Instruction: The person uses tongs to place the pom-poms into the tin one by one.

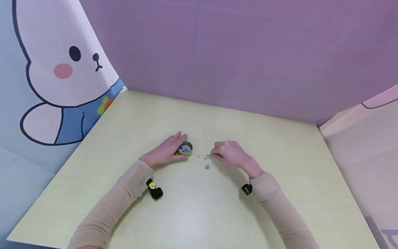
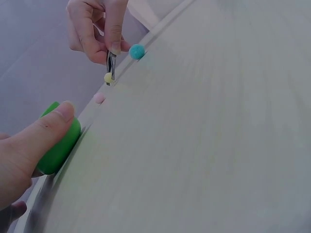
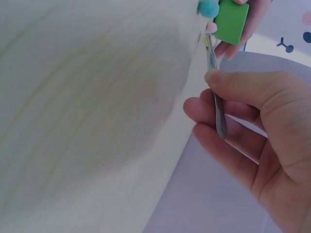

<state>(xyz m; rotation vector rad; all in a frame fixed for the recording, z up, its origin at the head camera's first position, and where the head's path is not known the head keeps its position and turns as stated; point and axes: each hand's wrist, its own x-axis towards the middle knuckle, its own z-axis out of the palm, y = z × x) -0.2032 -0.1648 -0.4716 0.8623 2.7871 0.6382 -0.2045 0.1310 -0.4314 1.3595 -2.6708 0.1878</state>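
Observation:
My left hand (image 1: 166,151) holds a small round green tin (image 2: 60,151) on the table, with the thumb on its near side and the fingers on its far side. Several little pastel balls (image 1: 185,148) lie inside the tin. Between thumb and fingers, my right hand (image 1: 232,153) pinches metal tweezers (image 3: 216,104), whose tips point toward the tin. A small yellow pompom (image 2: 109,77) sits between the tweezer tips. Just right of the tin lies a pale pink pompom (image 2: 99,98). A larger teal pompom (image 3: 209,8) rests nearer the table's front.
The pale wood table (image 1: 192,214) extends around both hands. Behind it hangs a purple cloth backdrop (image 1: 233,58), with a cartoon-printed sheet (image 1: 62,93) at the left. A black wrist device (image 1: 154,189) is at the left cuff and another (image 1: 247,189) at the right.

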